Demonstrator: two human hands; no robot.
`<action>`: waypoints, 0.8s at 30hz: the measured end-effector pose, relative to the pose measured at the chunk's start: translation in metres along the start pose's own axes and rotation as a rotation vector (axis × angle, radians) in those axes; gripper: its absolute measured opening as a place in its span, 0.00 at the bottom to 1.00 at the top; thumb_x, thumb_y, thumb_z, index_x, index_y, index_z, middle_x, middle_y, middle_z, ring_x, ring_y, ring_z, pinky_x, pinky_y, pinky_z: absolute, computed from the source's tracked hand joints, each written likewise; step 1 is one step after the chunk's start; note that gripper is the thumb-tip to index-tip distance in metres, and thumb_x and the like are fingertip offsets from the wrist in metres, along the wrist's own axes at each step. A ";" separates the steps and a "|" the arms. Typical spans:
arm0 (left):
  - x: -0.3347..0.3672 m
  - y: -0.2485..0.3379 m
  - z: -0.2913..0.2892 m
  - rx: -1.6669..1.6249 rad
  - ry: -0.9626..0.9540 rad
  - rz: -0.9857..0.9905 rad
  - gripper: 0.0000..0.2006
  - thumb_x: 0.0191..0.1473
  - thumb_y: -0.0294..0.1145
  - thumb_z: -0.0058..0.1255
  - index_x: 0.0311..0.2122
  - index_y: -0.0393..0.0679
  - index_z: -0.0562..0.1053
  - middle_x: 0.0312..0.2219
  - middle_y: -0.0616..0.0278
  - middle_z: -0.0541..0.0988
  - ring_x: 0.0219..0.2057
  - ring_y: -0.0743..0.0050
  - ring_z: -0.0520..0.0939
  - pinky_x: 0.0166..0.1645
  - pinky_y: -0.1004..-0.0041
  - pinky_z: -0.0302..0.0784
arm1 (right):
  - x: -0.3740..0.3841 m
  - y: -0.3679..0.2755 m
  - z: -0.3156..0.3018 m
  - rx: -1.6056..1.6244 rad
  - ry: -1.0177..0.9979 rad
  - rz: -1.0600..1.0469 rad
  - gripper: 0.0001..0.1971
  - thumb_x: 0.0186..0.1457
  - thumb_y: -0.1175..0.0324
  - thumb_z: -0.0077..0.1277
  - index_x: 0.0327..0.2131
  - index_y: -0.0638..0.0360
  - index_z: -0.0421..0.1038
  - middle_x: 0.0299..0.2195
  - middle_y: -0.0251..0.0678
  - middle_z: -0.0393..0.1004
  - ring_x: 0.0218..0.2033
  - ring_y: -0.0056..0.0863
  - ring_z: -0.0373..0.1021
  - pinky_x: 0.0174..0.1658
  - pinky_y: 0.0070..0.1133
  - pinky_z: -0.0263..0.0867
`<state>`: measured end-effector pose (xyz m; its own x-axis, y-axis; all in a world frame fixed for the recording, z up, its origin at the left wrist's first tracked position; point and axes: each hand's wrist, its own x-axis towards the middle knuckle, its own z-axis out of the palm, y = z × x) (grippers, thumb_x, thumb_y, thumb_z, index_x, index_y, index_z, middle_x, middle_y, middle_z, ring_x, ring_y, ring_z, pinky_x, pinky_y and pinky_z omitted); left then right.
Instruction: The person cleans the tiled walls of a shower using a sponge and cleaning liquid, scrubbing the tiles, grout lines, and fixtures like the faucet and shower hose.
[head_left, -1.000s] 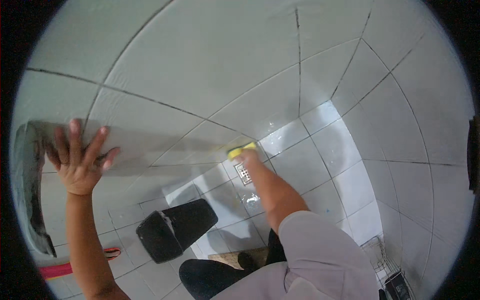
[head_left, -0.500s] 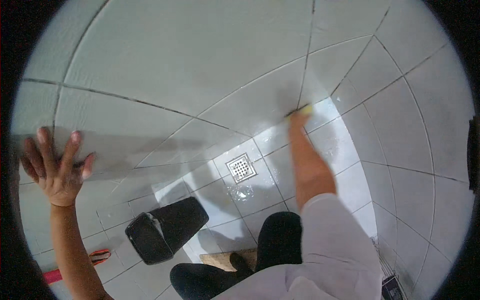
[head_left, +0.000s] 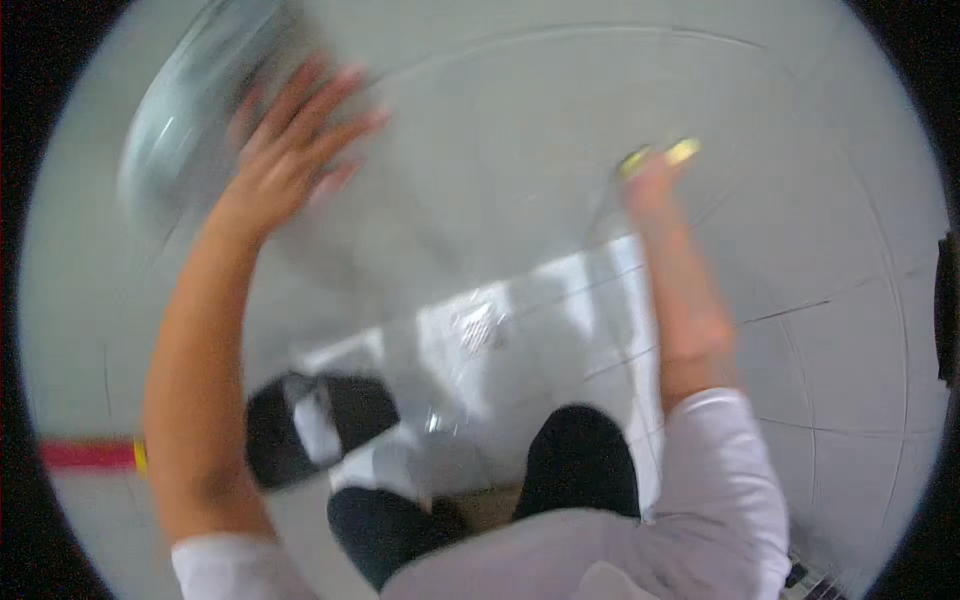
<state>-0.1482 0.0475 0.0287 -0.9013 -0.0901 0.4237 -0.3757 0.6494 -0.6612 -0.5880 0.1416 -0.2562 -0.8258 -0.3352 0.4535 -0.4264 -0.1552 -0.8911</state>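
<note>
My right hand (head_left: 652, 182) is closed round a small yellow sponge (head_left: 684, 152), held at the pale tiled wall (head_left: 500, 130) on the right. Yellow ends stick out on both sides of the fingers; blur hides its exact shape. Higher up on the left, my left hand (head_left: 285, 165) has its fingers spread and holds nothing. It is beside a shiny, rounded grey thing (head_left: 185, 125), too smeared to name. I cannot tell whether the hand touches it or the wall.
A black bin (head_left: 365, 408) with something white at it sits on the floor at lower left. A square drain grate (head_left: 480, 326) lies in the wet floor tiles. A red bar (head_left: 90, 454) with a yellow end is at far left; a wire rack (head_left: 818, 580) is at lower right.
My left hand has moved up and right along the wall. My right hand, with the sponge, has risen from the wall's foot and shifted right. The rounded grey thing has come into view.
</note>
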 end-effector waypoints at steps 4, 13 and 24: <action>-0.014 0.007 -0.021 -0.240 -0.257 -0.070 0.32 0.46 0.44 0.46 0.56 0.65 0.49 0.58 0.66 0.38 0.59 0.60 0.41 0.58 0.51 0.35 | 0.007 -0.238 0.060 0.263 0.092 0.126 0.14 0.47 0.73 0.43 0.39 0.56 0.54 0.29 0.33 0.61 0.29 0.22 0.61 0.30 0.21 0.62; -0.235 0.082 -0.056 -0.536 -0.826 -1.191 0.24 0.42 0.51 0.49 0.33 0.36 0.68 0.32 0.49 0.72 0.34 0.53 0.73 0.38 0.62 0.68 | -0.164 -0.192 0.033 0.267 -0.582 0.704 0.24 0.48 0.71 0.38 0.51 0.53 0.49 0.33 0.35 0.64 0.31 0.26 0.64 0.32 0.23 0.65; -0.278 0.175 -0.037 -0.685 -1.027 -1.447 0.15 0.42 0.29 0.43 0.37 0.33 0.63 0.30 0.39 0.72 0.34 0.42 0.73 0.40 0.58 0.67 | -0.196 -0.117 -0.062 0.250 -0.436 0.972 0.18 0.47 0.70 0.40 0.44 0.55 0.58 0.30 0.33 0.65 0.28 0.26 0.65 0.31 0.24 0.64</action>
<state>0.0450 0.2140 -0.1821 0.1235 -0.9456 -0.3009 -0.9475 -0.2025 0.2476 -0.3993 0.2834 -0.2398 -0.5463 -0.7094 -0.4453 0.4645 0.1858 -0.8658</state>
